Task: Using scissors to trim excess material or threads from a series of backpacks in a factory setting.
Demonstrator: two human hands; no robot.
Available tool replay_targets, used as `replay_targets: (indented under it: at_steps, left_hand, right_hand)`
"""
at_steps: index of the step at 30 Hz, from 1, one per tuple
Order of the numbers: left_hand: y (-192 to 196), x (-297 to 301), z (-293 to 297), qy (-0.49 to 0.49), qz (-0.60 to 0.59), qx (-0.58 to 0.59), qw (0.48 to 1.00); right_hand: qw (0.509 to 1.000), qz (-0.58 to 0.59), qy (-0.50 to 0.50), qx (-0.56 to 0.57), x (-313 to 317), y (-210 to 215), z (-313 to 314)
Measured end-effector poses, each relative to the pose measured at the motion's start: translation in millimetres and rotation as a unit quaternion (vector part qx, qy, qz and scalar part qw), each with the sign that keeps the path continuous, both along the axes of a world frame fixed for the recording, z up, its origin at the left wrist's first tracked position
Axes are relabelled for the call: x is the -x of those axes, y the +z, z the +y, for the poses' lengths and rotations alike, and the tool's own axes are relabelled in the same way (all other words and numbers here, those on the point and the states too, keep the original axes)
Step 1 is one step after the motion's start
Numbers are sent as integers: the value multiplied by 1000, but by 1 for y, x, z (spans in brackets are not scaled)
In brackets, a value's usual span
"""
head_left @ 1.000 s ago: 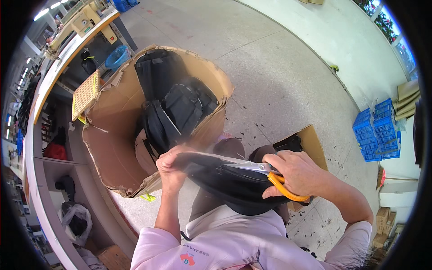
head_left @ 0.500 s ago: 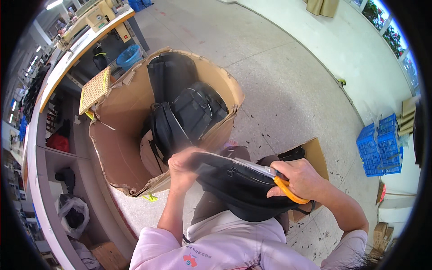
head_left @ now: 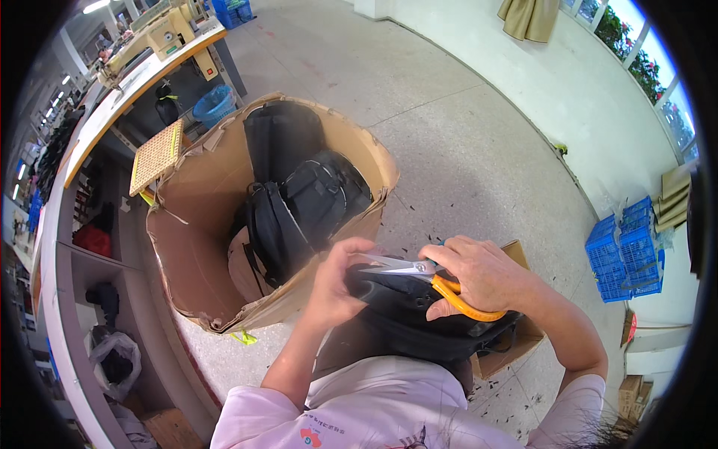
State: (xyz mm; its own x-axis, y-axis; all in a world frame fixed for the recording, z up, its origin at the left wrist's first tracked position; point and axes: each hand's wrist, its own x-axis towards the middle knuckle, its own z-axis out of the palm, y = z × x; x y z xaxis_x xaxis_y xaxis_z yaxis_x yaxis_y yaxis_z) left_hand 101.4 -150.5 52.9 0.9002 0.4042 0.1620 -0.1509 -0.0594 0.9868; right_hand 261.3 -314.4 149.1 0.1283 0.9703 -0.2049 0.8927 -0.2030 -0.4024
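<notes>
Two hands on black bag (head_left: 419,322) in lap. Left hand (head_left: 336,288) clamped on bag's edge; right hand (head_left: 479,277) gripping orange-handled scissors (head_left: 419,273), blades probably at seam. Best kept taut, snipping only threads. Cardboard box (head_left: 224,224) of bags ahead.

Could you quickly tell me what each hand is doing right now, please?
Left hand: closed, gripping the black bag.
Right hand: closed on the orange-handled scissors.
</notes>
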Motion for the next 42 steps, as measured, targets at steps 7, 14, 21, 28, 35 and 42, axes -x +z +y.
replay_targets:
  at_steps: [7, 14, 21, 28, 35, 42]
  left_hand:
    - [-1, -7, -11, 13, -14, -26, 999]
    - [-4, -9, -14, -8, -16, -43, 999]
    - [0, -8, -14, -34, 5, -38, 999]
    - [4, -10, -16, -45, -17, -130, 990]
    - [5, -9, -18, -51, -4, -123, 991]
    - [2, -11, -19, -53, -24, -126, 990]
  right_hand:
    - [999, 29, 28, -6, -8, 2, -1]
    - [998, 59, 31, 2, -10, 0, -4]
    - [987, 148, 36, 47, -14, 1, -8]
    - [985, 153, 14, 78, -12, 3, -11]
    - [980, 170, 4, 106, -10, 3, -16]
    - [993, 111, 44, 17, -5, 2, -19]
